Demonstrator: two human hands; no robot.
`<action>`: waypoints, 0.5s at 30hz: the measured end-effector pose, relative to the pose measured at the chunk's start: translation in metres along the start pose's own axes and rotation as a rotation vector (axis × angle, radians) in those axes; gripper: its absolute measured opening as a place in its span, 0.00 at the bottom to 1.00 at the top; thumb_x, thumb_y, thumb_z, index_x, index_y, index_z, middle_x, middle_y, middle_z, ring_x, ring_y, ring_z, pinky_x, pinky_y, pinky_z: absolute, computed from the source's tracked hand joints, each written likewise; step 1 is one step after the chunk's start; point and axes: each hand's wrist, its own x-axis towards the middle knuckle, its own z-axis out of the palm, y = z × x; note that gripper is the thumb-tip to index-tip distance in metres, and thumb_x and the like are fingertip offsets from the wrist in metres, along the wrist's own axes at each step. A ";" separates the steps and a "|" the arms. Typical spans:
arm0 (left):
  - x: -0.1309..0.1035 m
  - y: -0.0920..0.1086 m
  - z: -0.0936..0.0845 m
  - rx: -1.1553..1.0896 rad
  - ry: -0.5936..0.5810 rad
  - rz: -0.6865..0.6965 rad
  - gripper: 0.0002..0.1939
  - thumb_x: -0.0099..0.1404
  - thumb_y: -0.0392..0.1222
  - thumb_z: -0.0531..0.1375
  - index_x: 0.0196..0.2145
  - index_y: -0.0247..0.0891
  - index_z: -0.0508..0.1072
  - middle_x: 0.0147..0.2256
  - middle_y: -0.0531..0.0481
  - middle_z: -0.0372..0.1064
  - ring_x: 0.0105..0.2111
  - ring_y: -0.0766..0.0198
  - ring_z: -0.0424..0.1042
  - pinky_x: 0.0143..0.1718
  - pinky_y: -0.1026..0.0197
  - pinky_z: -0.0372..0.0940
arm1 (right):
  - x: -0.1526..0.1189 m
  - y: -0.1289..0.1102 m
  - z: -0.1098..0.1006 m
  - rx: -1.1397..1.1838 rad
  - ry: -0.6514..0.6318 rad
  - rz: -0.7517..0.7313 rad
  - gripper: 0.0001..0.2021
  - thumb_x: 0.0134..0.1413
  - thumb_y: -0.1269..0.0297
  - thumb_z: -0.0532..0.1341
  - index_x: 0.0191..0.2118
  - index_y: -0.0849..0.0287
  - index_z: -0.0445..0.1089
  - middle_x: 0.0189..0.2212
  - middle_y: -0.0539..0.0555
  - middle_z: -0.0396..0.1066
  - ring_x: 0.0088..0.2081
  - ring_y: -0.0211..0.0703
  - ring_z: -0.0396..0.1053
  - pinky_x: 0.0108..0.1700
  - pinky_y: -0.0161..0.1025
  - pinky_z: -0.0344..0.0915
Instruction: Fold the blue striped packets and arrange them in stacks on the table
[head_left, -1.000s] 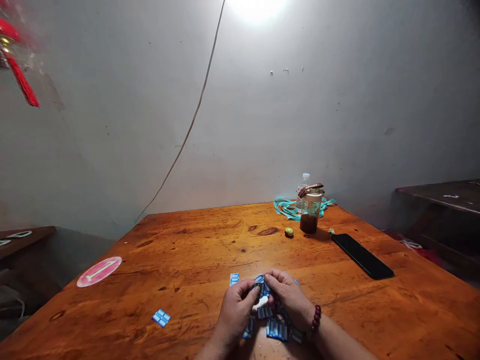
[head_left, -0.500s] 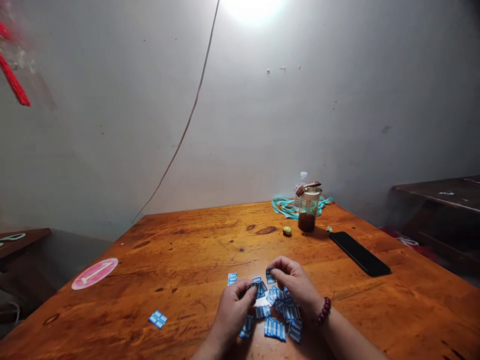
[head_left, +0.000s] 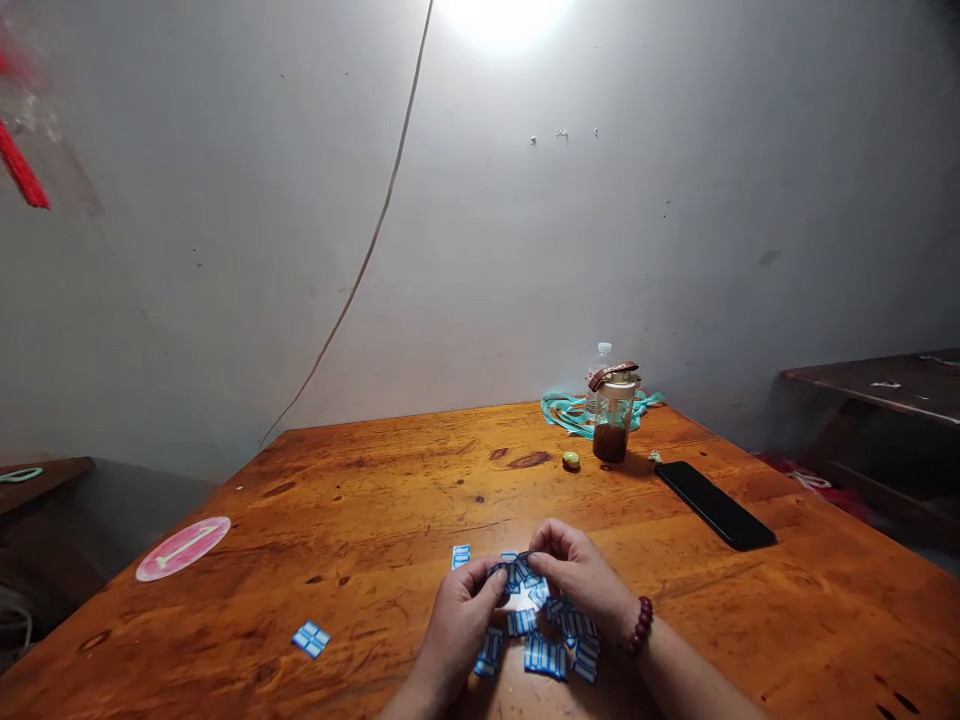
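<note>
My left hand [head_left: 469,615] is closed, its thumb and forefinger pinching a small dark-edged piece. Close beside it, my right hand [head_left: 574,568], with a dark red bead bracelet [head_left: 641,625] at the wrist, pinches another small dark-edged piece. The two pieces meet or nearly meet between the fingertips, which partly cover them. Below and between the hands lie several flat blue-and-white striped pieces [head_left: 546,657], some overlapping in a loose heap. One more striped piece [head_left: 460,556] lies just beyond my left hand, and a blue-and-white square [head_left: 310,638] sits apart on the left.
On the wooden table [head_left: 390,480] lie a pink oval sign [head_left: 184,548] at left and a black phone [head_left: 715,505] at right. Farther back stand a jar of brown liquid [head_left: 611,430] and a clear plastic bottle [head_left: 603,352], with a turquoise strap [head_left: 562,412] and a small yellowish object [head_left: 571,460].
My right hand has moved left and slightly down, bringing its piece up against or close to the one in my left hand. The view has shifted slightly.
</note>
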 end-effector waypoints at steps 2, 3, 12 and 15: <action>-0.001 -0.002 0.002 -0.125 -0.010 -0.074 0.11 0.51 0.44 0.60 0.30 0.34 0.74 0.24 0.51 0.69 0.24 0.68 0.64 0.27 0.67 0.58 | 0.000 0.002 0.002 -0.040 0.007 -0.006 0.03 0.42 0.68 0.57 0.25 0.60 0.61 0.17 0.44 0.57 0.17 0.28 0.52 0.18 0.28 0.49; -0.001 -0.002 0.004 -0.196 -0.009 -0.111 0.10 0.51 0.44 0.60 0.29 0.34 0.73 0.24 0.51 0.68 0.24 0.68 0.64 0.26 0.68 0.59 | 0.000 0.004 0.003 -0.062 0.014 -0.009 0.03 0.42 0.68 0.57 0.24 0.60 0.61 0.17 0.44 0.58 0.18 0.29 0.53 0.19 0.28 0.50; -0.003 -0.005 0.007 -0.494 -0.048 -0.205 0.07 0.52 0.40 0.60 0.27 0.33 0.71 0.26 0.50 0.67 0.28 0.67 0.66 0.32 0.66 0.62 | 0.000 0.011 0.007 -0.106 0.089 -0.025 0.03 0.41 0.68 0.58 0.24 0.61 0.62 0.18 0.45 0.59 0.22 0.31 0.55 0.23 0.29 0.52; -0.003 -0.006 0.007 -0.419 -0.074 -0.176 0.08 0.51 0.41 0.61 0.28 0.34 0.72 0.27 0.50 0.68 0.28 0.67 0.66 0.32 0.66 0.61 | 0.001 0.011 0.007 -0.087 0.097 -0.019 0.04 0.41 0.67 0.58 0.23 0.61 0.62 0.18 0.45 0.58 0.21 0.31 0.55 0.23 0.29 0.52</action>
